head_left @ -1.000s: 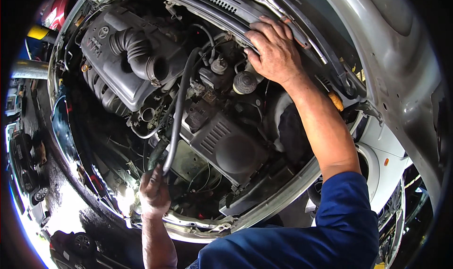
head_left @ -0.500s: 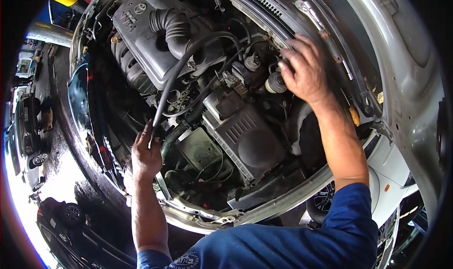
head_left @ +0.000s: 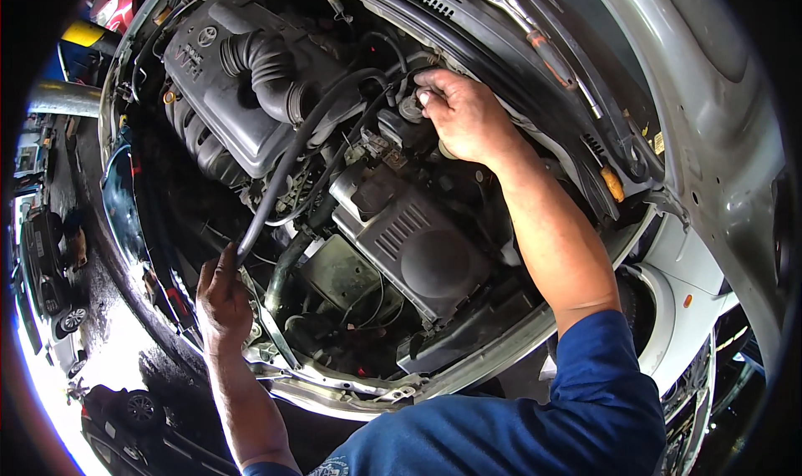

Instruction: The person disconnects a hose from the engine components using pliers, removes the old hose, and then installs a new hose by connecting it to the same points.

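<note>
A long black rubber hose (head_left: 288, 159) arches across the engine bay, over the front of the grey plastic engine cover (head_left: 230, 129). My left hand (head_left: 224, 305), near the bay's front edge, has its fingers closed round the hose's lower end. At the back of the bay, my right hand (head_left: 468, 117) is closed, thumb against curled fingers, beside a round reservoir cap (head_left: 409, 108). What those fingers grip is hidden; the hose's far end and a thinner tube run close to them. A ribbed intake duct (head_left: 267, 67) bends over the cover, and the black air filter box (head_left: 443, 263) sits below my right forearm.
A ratchet (head_left: 501, 4) and an orange-handled tool (head_left: 551, 58) lie along the cowl under the windscreen. A yellow-handled tool (head_left: 614, 184) rests near the right fender. Metal bodywork (head_left: 718, 125) rises at the right. Parked cars (head_left: 50, 259) stand at the left.
My right hand has come left and down from the cowl edge to the reservoir cap, and its spread fingers have closed. The left hand keeps the hose end. The whole view has shifted.
</note>
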A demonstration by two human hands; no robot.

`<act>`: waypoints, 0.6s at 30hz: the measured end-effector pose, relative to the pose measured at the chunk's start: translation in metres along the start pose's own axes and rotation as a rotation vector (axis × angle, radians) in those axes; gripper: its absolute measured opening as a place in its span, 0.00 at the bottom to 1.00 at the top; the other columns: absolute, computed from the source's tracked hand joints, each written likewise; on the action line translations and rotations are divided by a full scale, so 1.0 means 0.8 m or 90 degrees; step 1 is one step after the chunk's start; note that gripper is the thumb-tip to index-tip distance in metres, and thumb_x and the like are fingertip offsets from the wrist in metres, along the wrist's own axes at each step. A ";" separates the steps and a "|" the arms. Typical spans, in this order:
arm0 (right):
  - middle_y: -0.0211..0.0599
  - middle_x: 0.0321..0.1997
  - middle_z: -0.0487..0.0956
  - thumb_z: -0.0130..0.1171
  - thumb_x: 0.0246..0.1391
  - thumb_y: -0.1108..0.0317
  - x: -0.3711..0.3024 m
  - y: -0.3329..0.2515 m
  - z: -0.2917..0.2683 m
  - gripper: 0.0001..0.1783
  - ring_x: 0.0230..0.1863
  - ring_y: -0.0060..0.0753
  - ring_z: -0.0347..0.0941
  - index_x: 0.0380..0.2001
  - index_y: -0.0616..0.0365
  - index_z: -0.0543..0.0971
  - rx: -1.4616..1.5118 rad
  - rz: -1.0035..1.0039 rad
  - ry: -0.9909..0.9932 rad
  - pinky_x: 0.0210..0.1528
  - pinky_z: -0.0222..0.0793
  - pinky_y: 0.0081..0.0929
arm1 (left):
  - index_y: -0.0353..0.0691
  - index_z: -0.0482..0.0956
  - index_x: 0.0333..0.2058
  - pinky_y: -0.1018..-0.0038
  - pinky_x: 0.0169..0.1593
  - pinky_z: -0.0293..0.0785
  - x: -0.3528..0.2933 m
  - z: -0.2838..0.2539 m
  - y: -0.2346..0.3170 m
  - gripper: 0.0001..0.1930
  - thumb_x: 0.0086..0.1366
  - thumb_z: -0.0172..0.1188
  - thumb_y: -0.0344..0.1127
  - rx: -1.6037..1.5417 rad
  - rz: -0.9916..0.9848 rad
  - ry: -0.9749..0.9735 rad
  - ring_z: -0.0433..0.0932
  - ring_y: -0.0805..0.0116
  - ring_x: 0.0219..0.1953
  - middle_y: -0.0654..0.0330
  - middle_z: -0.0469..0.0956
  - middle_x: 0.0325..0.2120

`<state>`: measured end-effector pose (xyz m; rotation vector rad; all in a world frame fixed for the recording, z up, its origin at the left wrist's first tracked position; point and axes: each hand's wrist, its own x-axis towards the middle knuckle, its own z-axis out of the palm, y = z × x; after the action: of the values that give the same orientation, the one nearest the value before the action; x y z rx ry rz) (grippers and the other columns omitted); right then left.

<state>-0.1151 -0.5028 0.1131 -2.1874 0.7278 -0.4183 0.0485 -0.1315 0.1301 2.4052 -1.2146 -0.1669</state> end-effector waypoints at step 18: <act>0.42 0.38 0.77 0.59 0.48 0.74 -0.047 0.015 0.006 0.10 0.43 0.45 0.72 0.37 0.61 0.78 -0.167 -0.259 0.109 0.48 0.70 0.39 | 0.34 0.74 0.52 0.66 0.36 0.74 0.015 0.005 -0.049 0.23 0.57 0.46 0.19 0.079 0.009 -0.028 0.77 0.55 0.34 0.48 0.75 0.38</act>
<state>-0.1464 -0.4825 0.0986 -2.5791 0.4403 -0.7600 0.0834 -0.1218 0.1102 2.5104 -1.2966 -0.1442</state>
